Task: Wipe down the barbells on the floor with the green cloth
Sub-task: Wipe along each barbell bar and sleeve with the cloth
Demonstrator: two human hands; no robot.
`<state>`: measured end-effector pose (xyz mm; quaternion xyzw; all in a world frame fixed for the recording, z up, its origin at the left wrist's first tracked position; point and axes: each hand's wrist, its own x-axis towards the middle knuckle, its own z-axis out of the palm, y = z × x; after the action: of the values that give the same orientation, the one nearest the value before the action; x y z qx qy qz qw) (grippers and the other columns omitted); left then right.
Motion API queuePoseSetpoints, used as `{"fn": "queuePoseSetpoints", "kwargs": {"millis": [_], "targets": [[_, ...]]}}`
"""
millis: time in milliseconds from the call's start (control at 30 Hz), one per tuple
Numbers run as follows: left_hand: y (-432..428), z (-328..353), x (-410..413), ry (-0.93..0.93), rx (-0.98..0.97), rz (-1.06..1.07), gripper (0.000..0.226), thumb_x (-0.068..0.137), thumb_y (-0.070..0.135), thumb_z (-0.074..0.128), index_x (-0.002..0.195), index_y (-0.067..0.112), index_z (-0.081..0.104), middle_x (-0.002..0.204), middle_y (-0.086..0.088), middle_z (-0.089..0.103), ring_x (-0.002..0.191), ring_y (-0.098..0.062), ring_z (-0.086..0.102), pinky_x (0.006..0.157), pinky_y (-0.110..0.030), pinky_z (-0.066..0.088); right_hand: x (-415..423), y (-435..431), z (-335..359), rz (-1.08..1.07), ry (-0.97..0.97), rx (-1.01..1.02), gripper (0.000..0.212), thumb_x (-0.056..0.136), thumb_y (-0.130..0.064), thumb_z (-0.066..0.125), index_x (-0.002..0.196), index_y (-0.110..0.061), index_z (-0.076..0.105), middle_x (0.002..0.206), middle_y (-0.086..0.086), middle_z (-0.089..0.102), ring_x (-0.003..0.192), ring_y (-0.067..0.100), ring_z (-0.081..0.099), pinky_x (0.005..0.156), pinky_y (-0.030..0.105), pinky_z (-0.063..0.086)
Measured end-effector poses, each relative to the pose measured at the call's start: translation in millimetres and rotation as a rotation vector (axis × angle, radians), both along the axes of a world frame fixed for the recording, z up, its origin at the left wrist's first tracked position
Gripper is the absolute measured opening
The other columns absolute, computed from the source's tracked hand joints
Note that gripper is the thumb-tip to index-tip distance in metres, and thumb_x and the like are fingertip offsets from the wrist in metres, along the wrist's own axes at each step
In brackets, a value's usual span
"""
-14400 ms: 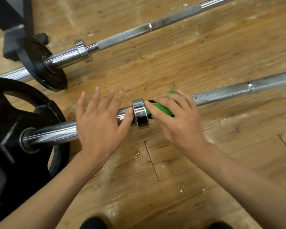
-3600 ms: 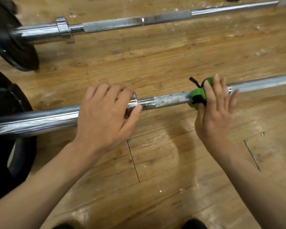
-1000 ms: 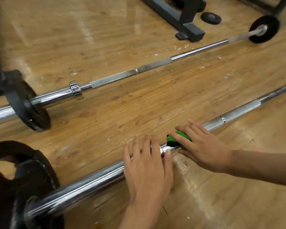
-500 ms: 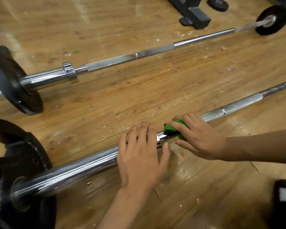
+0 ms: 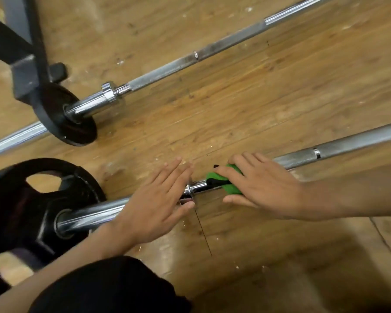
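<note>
My right hand (image 5: 264, 186) has drawn the green cloth (image 5: 231, 189) back along the near chrome steel barbell (image 5: 348, 145) to its collar (image 5: 191, 190), fingers (image 5: 226, 170) curled round both. My left hand (image 5: 158, 199) lies flat, fingers straight and holding nothing, just beyond the collar. That stretch looks done.

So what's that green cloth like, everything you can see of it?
The green cloth is a small, bright green piece of soft-looking fabric with black trim, and a black bit pokes out at its upper edge. It is bunched and wrapped over the shaft of the nearer barbell, close beside the shiny collar. The right hand covers most of it, with fingers curled over the top and thumb on the near side, pressing it to the bar. Only its end toward the collar and its lower edge show.
</note>
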<state>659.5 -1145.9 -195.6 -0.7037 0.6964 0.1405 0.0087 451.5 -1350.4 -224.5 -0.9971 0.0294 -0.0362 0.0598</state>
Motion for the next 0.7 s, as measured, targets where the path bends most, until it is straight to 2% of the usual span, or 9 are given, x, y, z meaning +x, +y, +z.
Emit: {"fn": "queuePoseSetpoints", "kwargs": {"millis": [133, 233, 367, 433, 567, 700], "targets": [[-6.7, 7.6, 6.5, -0.039, 0.153, -0.013, 0.076, 0.111, 0.060, 0.024, 0.164, 0.006, 0.020, 0.171, -0.011, 0.027, 0.163, -0.023, 0.004, 0.130, -0.038, 0.006, 4.3, 1.9, -5.5, 0.018, -0.028, -0.042, 0.065, 0.102, -0.065, 0.028, 0.136, -0.014, 0.051, 0.107, 0.013, 0.059, 0.087, 0.029, 0.058, 0.067, 0.037, 0.047], [-12.0, 20.7, -5.5, -0.235, 0.213, 0.052, 0.080, 0.109, 0.063, 0.020, 0.165, 0.006, 0.021, 0.171, -0.013, 0.026, 0.161, -0.029, 0.009, 0.130, -0.040, 0.003, 7.8, -0.4, -9.2, 0.000, -0.085, -0.030, 0.061, 0.101, -0.064, 0.037, 0.135, -0.016, 0.053, 0.105, 0.012, 0.060, 0.087, 0.028, 0.058, 0.068, 0.036, 0.045], [-20.0, 35.4, -42.6, -0.401, 0.259, 0.162, 0.086, 0.105, 0.071, 0.010, 0.165, 0.011, 0.019, 0.170, -0.013, 0.023, 0.159, -0.032, 0.018, 0.125, -0.046, 0.014, 11.3, -3.7, -14.6, 0.006, -0.161, -0.033, 0.050, 0.100, -0.057, 0.049, 0.131, -0.018, 0.059, 0.106, 0.010, 0.062, 0.089, 0.028, 0.059, 0.072, 0.036, 0.045], [-28.5, 32.9, -67.1, -0.395, 0.318, 0.298, 0.095, 0.099, 0.079, 0.002, 0.165, 0.011, 0.008, 0.173, -0.015, 0.014, 0.161, -0.030, 0.006, 0.129, -0.047, 0.012, 14.8, -6.8, -13.2, 0.009, -0.154, -0.020, 0.050, 0.099, -0.057, 0.051, 0.131, -0.021, 0.060, 0.108, 0.009, 0.063, 0.090, 0.027, 0.061, 0.073, 0.036, 0.046], [-55.6, 33.0, -94.4, -0.295, 0.393, 0.620, 0.106, 0.086, 0.088, -0.010, 0.158, 0.011, -0.018, 0.174, -0.011, -0.005, 0.158, -0.023, -0.020, 0.131, -0.041, -0.005, 17.0, -8.0, -9.9, 0.001, -0.141, 0.034, 0.046, 0.094, -0.053, 0.062, 0.128, -0.022, 0.061, 0.105, 0.005, 0.063, 0.088, 0.026, 0.061, 0.071, 0.035, 0.045], [-54.6, 49.7, -95.3, -0.320, 0.532, 0.481, 0.110, 0.084, 0.086, -0.014, 0.160, 0.008, -0.020, 0.174, -0.009, -0.013, 0.155, -0.020, -0.029, 0.129, -0.039, -0.012, 16.5, -8.3, -7.4, 0.001, -0.137, 0.036, 0.046, 0.099, -0.052, 0.056, 0.130, -0.019, 0.058, 0.106, 0.007, 0.061, 0.087, 0.026, 0.059, 0.073, 0.035, 0.044]]}}
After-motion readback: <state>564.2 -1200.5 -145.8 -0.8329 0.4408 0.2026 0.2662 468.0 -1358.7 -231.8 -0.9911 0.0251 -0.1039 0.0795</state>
